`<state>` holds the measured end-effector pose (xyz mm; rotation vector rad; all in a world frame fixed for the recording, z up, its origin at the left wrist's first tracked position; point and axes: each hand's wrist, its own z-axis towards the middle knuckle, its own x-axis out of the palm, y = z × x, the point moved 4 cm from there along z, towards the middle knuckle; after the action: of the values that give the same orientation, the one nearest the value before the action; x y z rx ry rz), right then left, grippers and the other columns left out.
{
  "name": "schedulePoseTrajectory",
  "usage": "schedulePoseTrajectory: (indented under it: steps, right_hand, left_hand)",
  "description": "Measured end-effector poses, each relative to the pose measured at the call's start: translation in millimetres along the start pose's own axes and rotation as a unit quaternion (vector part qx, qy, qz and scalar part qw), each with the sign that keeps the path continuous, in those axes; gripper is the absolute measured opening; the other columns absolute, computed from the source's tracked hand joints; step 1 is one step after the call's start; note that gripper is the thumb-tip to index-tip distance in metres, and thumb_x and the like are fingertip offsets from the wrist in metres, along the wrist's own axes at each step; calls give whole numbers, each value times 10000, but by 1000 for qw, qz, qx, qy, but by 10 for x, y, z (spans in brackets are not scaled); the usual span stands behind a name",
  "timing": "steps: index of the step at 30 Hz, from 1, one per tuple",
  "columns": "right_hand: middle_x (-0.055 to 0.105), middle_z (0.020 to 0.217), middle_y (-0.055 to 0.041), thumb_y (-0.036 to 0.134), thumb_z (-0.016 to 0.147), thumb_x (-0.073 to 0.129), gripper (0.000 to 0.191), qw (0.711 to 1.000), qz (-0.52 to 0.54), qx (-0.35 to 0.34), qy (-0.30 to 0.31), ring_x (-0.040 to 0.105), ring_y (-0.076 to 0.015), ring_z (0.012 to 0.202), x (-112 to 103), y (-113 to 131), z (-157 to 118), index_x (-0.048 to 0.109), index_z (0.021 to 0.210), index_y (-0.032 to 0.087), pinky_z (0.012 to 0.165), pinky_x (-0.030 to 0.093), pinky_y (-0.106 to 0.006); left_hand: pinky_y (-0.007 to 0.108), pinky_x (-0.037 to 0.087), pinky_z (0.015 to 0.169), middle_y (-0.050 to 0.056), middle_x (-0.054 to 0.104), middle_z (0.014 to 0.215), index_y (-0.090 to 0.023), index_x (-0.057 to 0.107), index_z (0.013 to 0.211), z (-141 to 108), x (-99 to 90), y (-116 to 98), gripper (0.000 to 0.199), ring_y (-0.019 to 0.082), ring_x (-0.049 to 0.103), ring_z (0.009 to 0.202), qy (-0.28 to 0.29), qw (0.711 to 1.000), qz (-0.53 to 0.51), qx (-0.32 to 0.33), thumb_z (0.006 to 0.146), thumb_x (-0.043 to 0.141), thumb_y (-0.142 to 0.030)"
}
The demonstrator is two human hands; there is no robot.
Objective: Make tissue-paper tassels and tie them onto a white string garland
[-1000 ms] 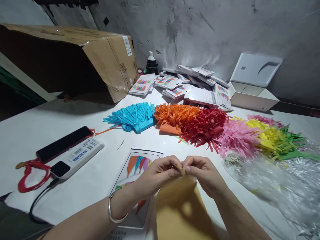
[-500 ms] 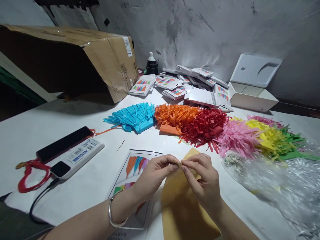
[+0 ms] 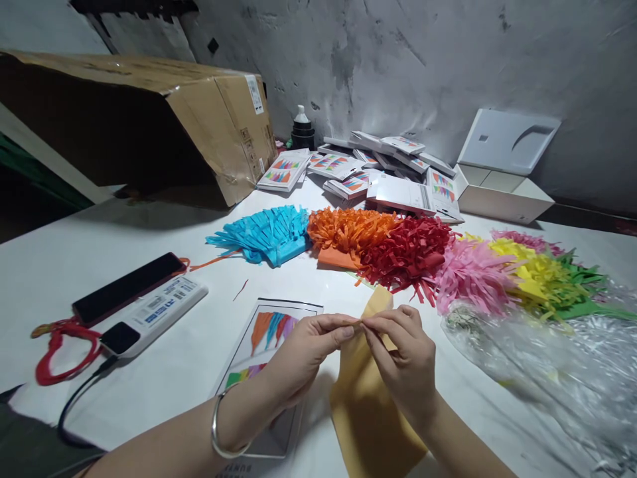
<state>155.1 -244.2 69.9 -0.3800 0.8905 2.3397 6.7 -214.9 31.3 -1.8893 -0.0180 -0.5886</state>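
My left hand point(image 3: 321, 345) pinches with thumb and forefinger at the edge of a tan-yellow paper sheet point(image 3: 365, 405). Fingertip to fingertip with it, my right hand point(image 3: 401, 352) is closed in a pinch at the same edge. The exact bit of paper between the fingertips is mostly hidden. The sheet hangs down toward me below both hands, one corner poking up behind the right fingers. Partly under my left forearm lies a printed packet point(image 3: 263, 332) showing coloured tassels.
Fringed paper bundles in blue point(image 3: 269, 232), orange point(image 3: 348, 232), red point(image 3: 411, 249) and pink point(image 3: 475, 272) lie beyond my hands. Crumpled clear plastic point(image 3: 537, 358) is at right, a phone point(image 3: 129, 285) and power bank point(image 3: 159, 312) at left. A cardboard box point(image 3: 233, 126) and stacked packets point(image 3: 398, 189) stand behind.
The tan-yellow sheet has shifted; its left edge now lies farther right and it looks narrower. Both hands keep their pinch in nearly the same place.
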Motion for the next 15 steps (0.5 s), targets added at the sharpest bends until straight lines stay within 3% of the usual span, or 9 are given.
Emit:
schedulePoseTrajectory:
  steps: [10,15]
  right_hand:
    - [722,785,-13,59,893,621,168,997,-47,-64,2,665,-153,688,26,42,1,652,963,208,784,430,-373]
    - [716,774,-13,68,905,607,157,993,-89,-81,10,654,-151,675,63,50,-11,641,971,206,768,401,-362]
  left_hand:
    - [311,471,861,98,776,945,-162,803,1031,-19,14,55,306,182,636,841,48,998,-37,-34,777,809,-333]
    - [297,478,850,97,778,931,-159,802,1026,-28,55,36,325,180,650,837,46,996,-61,-48,769,816,-357]
